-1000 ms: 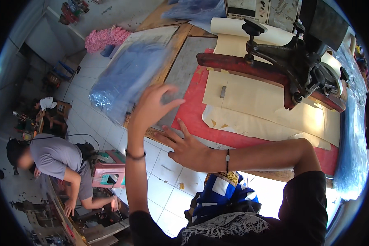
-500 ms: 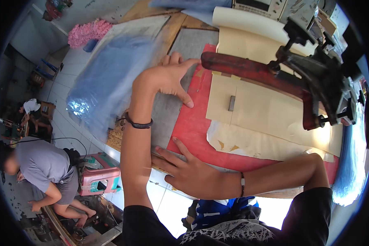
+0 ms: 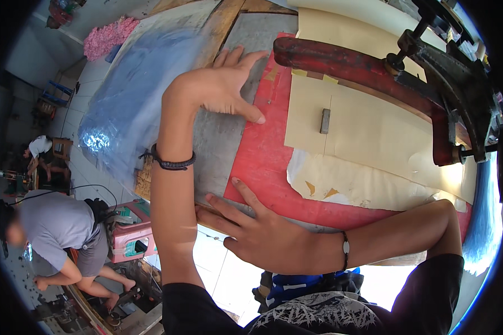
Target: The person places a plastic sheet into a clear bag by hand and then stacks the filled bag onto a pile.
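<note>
Head view: digits apart, left hand (image 3: 212, 89) and right hand (image 3: 271, 237) border the red sheet (image 3: 257, 162), and the bar (image 3: 341, 61) dropping could pinch the left.

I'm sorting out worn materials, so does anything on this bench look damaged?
Yes: the lower cream sheet, lying on the red sheet, looks worn. Its near edge is ragged rather than straight, and two small brown patches mark its left end; whether tears or tape, I can't tell.
</note>
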`<state>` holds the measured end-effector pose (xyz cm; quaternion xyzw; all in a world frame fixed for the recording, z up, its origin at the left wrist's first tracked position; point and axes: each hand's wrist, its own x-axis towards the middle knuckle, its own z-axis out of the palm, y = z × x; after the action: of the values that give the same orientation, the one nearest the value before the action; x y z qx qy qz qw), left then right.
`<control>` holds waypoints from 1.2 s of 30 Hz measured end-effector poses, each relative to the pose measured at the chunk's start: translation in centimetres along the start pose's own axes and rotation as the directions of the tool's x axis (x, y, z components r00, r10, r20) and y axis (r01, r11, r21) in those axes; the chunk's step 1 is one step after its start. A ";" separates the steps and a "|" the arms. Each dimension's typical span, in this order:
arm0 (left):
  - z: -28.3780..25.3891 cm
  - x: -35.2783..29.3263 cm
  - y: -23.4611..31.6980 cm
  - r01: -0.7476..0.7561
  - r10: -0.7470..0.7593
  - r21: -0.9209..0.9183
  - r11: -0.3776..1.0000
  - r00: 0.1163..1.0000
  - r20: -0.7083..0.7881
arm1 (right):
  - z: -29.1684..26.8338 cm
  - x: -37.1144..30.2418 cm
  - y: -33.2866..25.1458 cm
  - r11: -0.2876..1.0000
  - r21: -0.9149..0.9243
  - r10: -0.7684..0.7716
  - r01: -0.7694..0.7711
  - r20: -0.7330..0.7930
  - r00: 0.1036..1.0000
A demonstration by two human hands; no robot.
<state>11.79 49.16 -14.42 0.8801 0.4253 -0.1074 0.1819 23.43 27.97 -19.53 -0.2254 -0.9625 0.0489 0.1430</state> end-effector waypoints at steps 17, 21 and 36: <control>-1.6 -2.1 -2.1 -0.033 0.055 -0.313 0.949 0.997 0.061 | 0.0 -0.6 -0.1 0.999 0.028 -0.032 0.032 -0.016 0.999; -1.5 -1.6 -1.0 0.032 0.048 -0.376 0.926 0.978 0.201 | 0.1 -0.5 -0.2 0.999 0.023 -0.025 0.026 -0.039 0.999; -2.1 -2.5 -2.5 0.089 0.006 -0.446 0.891 0.978 0.208 | 0.0 -0.7 0.0 0.999 -0.004 -0.041 0.041 -0.008 0.999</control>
<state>8.37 49.67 -12.21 0.7884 0.4366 -0.0989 0.4218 24.06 27.71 -19.67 -0.2062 -0.9664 0.0432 0.1475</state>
